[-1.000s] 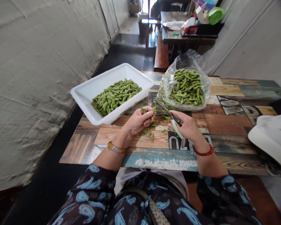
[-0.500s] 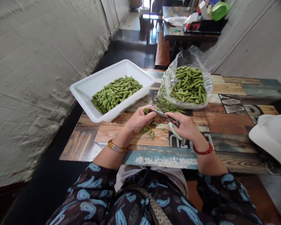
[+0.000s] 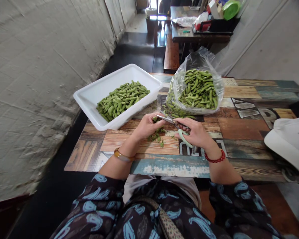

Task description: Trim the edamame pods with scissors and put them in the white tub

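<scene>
My right hand [image 3: 195, 132] is closed round the pale green handles of a pair of scissors [image 3: 184, 137]. Their blades point left, slightly apart, right at the fingertips of my left hand [image 3: 149, 125]. That hand is closed on a green edamame pod [image 3: 154, 119], mostly hidden by the fingers. Beneath it lie small green trimmings [image 3: 158, 136] on the table. Left of my hands stands a white plastic tub [image 3: 109, 127] with a heap of edamame pods [image 3: 122, 99] in it. Ahead to the right, a clear plastic bag [image 3: 176, 81] gapes open, full of more pods [image 3: 200, 88].
A white cap [image 3: 289, 141] lies at the right end of the patchwork wood table [image 3: 244, 129]. Rough white wall [image 3: 40, 66] runs along the left. Farther back are a bench [image 3: 171, 54] and another table [image 3: 178, 33] with a loaded black tray.
The scissor blades have parted a little at my left fingertips. Both hands stay in nearly the same place, and the view has shifted slightly.
</scene>
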A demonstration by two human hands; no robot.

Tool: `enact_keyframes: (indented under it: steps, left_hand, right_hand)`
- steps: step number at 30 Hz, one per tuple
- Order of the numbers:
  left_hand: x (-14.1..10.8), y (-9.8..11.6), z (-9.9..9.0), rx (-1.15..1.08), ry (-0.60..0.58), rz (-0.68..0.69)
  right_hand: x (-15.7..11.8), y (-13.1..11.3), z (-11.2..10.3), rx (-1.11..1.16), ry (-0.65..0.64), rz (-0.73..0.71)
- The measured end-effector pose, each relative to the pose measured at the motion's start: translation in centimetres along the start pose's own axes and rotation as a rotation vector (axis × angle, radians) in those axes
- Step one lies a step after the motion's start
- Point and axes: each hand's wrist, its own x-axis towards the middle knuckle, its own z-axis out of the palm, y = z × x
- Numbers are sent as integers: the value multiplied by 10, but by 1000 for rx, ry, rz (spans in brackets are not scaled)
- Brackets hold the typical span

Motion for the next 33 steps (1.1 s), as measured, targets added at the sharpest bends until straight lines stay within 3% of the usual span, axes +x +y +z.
enact_keyframes:
  steps: [9,21,27,33]
  left_hand:
    - [0,0,0,22,-13,43]
    - [0,0,1,-14,46,-38]
    - [2,-2,2,-401,136,-140]
    - [4,0,0,-634,180,-178]
  right_hand:
    - [0,1,2,-13,-1,0]
    - [-3,7,7,3,74,29]
    - [0,12,8,27,187,192]
    - [0,9,9,-71,136,88]
